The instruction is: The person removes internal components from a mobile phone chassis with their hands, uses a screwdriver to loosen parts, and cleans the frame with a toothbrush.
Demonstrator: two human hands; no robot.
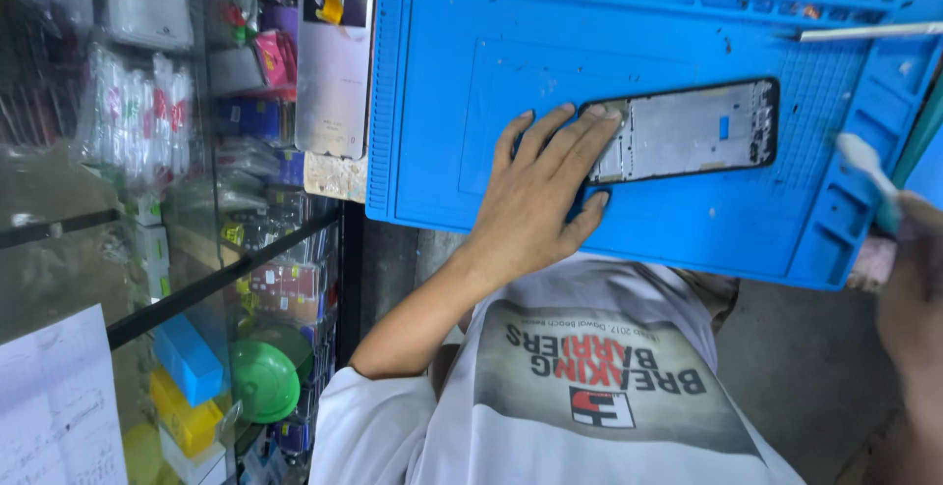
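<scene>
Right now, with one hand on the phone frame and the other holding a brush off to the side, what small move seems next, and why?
Probably bring the right hand and its pale-tipped brush across to the open phone frame. The left hand pins the frame's end flat on the blue mat, while the brush is beside the mat's edge, apart from the frame.

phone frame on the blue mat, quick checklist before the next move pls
1. Phone frame flat on the blue mat: ok.
2. Left hand steadying it, fingers on its left end: ok.
3. Right hand gripping the pale tool: cannot tell, blurred at the picture's edge.
4. Tool tip touching the frame: not ok, it is off to the right, apart.
5. Frame's inside unobstructed: ok, except under the fingers.
</scene>
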